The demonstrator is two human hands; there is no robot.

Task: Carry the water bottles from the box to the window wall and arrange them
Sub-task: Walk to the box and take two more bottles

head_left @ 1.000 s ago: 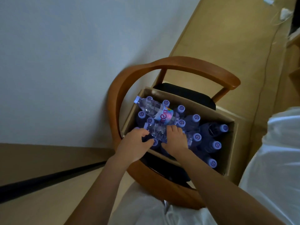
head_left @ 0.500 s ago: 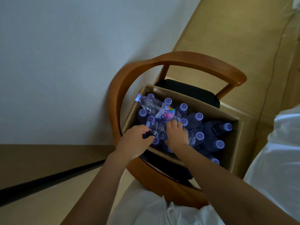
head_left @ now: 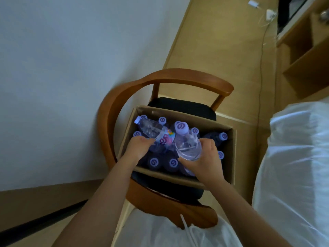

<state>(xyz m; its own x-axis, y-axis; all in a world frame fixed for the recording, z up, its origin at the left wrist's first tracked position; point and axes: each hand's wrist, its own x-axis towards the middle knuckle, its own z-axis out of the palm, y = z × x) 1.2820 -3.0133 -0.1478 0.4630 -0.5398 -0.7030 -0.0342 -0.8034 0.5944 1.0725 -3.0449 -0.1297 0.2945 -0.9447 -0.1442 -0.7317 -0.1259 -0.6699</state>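
Head view: cardboard box (head_left: 233, 154) sits on a wooden chair (head_left: 178, 77) at frame centre, still mostly full of upright water bottles, purple caps (head_left: 154, 162) up. Right hand (head_left: 204, 163) has its fingers wrapped round one clear bottle (head_left: 188, 145), raised cap-up above the others. Left hand (head_left: 138, 148) reaches in beside a labelled bottle (head_left: 154, 131) lying slanted across the caps; fingers curl down toward it, can't tell if they've got hold.

Progress: early, my read. No window wall in shot and no bottles arranged anywhere visible. One bottle is coming out; many are left, so several trips likely.

Around: plain wall (head_left: 62, 68) upper left, white bedding (head_left: 293, 166) at right edge, cable (head_left: 261, 68) trailing over the floor upper right, open wooden shelf unit (head_left: 306, 65) far upper right. Chair's curved back rail hems the box in; the cable is a trip risk when carrying.
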